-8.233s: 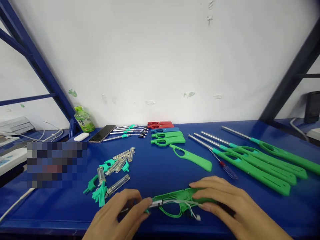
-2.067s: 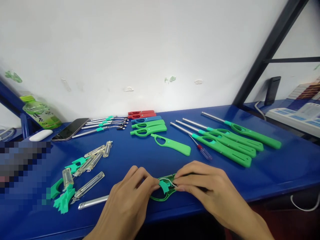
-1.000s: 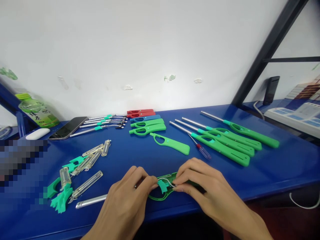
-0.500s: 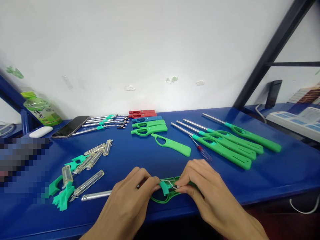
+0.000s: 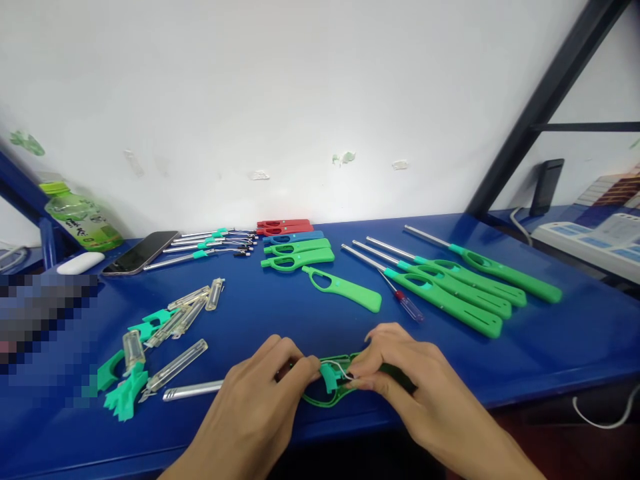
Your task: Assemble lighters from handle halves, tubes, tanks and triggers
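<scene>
Left hand (image 5: 263, 393) clamps the front of the open green shell (image 5: 323, 403), at the near edge of the table (image 5: 280, 313); right hand (image 5: 417, 370) pinches the white wire (image 5: 341, 366) over the shell's middle; the wire no longer dangles outside, and the teal trigger (image 5: 330, 378) now lies at the loop; wire routing appears advanced but unfinished; counted: 4 green lighters (image 5: 453, 308); 1 screwdriver (image 5: 410, 307); 2 red casings (image 5: 293, 229); 1 blue casing (image 5: 310, 236); 3 green casings (image 5: 355, 293); at least 6 clear tanks (image 5: 177, 365).

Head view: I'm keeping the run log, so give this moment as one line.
left hand: holding metal tube at green shell; right hand: pinching white wire at shell; screwdriver: lying on table
</scene>
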`<action>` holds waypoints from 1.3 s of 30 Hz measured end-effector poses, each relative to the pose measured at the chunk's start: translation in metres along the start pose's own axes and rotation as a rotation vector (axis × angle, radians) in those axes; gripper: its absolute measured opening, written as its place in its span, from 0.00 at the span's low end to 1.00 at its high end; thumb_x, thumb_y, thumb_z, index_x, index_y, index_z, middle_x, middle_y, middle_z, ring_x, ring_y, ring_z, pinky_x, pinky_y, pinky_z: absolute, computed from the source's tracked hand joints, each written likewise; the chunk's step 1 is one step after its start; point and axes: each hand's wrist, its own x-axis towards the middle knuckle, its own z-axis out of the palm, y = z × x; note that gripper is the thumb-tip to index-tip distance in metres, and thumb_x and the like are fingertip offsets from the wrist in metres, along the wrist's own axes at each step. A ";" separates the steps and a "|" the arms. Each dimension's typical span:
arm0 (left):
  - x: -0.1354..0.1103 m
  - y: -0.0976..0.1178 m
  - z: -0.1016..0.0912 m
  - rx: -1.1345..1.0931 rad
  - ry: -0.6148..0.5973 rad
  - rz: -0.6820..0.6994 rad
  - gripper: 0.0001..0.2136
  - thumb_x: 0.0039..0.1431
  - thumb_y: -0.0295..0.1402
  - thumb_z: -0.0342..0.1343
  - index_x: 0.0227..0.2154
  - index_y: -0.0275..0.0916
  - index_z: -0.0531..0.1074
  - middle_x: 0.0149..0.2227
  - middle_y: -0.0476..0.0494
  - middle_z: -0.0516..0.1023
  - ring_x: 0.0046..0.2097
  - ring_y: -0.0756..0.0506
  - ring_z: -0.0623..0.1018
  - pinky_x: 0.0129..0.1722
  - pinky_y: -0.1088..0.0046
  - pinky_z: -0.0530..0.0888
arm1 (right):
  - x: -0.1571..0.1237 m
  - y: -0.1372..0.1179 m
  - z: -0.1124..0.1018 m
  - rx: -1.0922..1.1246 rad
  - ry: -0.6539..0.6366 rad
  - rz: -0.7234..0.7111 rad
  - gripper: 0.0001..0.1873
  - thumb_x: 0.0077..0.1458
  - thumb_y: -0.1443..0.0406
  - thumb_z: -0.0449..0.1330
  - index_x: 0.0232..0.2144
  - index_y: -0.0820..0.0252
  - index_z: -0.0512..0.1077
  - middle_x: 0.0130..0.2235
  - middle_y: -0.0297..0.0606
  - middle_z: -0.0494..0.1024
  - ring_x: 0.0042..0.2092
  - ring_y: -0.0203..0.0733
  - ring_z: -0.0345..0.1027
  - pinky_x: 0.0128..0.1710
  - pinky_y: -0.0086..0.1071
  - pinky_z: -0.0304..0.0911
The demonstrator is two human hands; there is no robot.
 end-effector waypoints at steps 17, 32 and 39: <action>-0.003 0.001 -0.001 -0.014 0.017 0.016 0.17 0.70 0.14 0.45 0.43 0.40 0.75 0.33 0.49 0.73 0.29 0.48 0.73 0.27 0.74 0.69 | 0.000 0.000 -0.002 0.072 -0.028 0.099 0.10 0.71 0.64 0.66 0.34 0.48 0.77 0.39 0.23 0.84 0.45 0.36 0.73 0.45 0.29 0.65; -0.002 0.000 -0.005 -0.114 0.004 -0.009 0.20 0.68 0.13 0.47 0.52 0.41 0.75 0.41 0.45 0.78 0.35 0.48 0.76 0.31 0.74 0.76 | -0.002 0.002 -0.006 -0.083 -0.025 0.009 0.08 0.73 0.62 0.63 0.38 0.47 0.77 0.41 0.26 0.82 0.43 0.37 0.76 0.47 0.35 0.66; -0.002 0.000 -0.004 -0.107 0.016 -0.004 0.20 0.67 0.12 0.46 0.51 0.40 0.75 0.41 0.44 0.77 0.35 0.49 0.76 0.31 0.75 0.76 | -0.003 0.001 -0.005 -0.090 -0.005 -0.013 0.07 0.73 0.63 0.63 0.38 0.47 0.77 0.39 0.25 0.82 0.43 0.37 0.74 0.45 0.35 0.66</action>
